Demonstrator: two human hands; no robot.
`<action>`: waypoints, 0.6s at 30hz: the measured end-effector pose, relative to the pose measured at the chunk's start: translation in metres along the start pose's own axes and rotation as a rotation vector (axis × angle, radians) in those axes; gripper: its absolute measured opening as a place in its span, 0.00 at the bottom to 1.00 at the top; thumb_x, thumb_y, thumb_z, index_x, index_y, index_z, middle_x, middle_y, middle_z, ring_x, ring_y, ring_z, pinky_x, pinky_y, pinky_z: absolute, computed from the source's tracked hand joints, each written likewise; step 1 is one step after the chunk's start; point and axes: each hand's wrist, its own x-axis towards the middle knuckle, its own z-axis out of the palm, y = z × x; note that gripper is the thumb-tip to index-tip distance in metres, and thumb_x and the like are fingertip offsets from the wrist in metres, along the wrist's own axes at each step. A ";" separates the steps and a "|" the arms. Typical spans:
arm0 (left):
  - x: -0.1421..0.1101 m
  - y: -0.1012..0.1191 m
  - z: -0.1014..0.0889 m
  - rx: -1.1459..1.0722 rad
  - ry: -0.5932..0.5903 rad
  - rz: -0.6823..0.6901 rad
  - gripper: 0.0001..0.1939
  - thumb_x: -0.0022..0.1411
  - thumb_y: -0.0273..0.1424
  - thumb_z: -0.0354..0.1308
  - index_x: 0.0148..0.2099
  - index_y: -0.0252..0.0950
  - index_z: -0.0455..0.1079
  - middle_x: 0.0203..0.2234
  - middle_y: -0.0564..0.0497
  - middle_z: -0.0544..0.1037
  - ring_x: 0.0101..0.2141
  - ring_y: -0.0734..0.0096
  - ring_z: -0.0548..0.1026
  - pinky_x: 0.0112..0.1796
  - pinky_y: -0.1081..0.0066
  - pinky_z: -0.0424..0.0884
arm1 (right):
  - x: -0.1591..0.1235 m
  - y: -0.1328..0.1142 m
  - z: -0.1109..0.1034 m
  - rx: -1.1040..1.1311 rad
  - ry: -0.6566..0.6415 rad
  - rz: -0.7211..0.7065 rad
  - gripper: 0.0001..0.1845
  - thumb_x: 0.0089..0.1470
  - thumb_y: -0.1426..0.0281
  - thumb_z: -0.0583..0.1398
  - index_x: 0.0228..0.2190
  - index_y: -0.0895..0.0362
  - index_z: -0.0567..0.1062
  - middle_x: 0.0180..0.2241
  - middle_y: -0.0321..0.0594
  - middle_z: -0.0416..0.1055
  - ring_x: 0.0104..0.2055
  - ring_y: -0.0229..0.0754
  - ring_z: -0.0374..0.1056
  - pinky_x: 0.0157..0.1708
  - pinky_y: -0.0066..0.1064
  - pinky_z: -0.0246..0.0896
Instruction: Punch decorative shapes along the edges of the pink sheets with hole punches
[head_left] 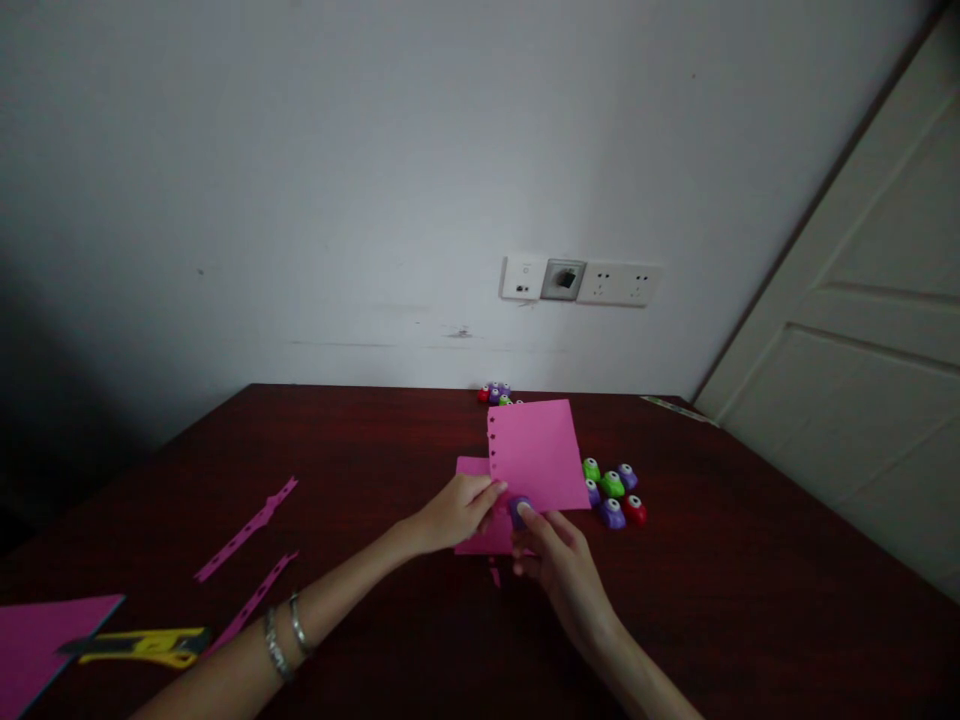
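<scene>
A pink sheet of paper (534, 450) is raised above the table, a column of small punched holes along its left edge. My left hand (466, 508) pinches the sheet by its lower left corner. My right hand (559, 565) is closed on a purple craft punch (517, 512), thumb on top, at the sheet's lower edge. Whether the paper sits inside the punch's slot, I cannot tell. Below lies a second pink sheet (472, 545), partly covered by the raised sheet and my hands. Small pink scraps (494, 573) are by its front edge.
Several green, purple and red punches (613, 485) stand to the right, and another cluster (495, 393) is by the wall. On the left lie cut pink strips (247, 530), a yellow utility knife (146, 645) and more pink paper (45, 640). Wall sockets (615, 284) are behind the dark table.
</scene>
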 end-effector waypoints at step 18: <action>-0.002 0.002 0.001 -0.085 -0.042 -0.051 0.24 0.64 0.44 0.39 0.22 0.34 0.58 0.12 0.56 0.63 0.13 0.81 0.60 0.17 0.78 0.56 | -0.003 0.000 0.002 0.066 0.011 0.020 0.16 0.42 0.60 0.64 0.22 0.59 0.68 0.17 0.33 0.65 0.18 0.33 0.59 0.14 0.24 0.55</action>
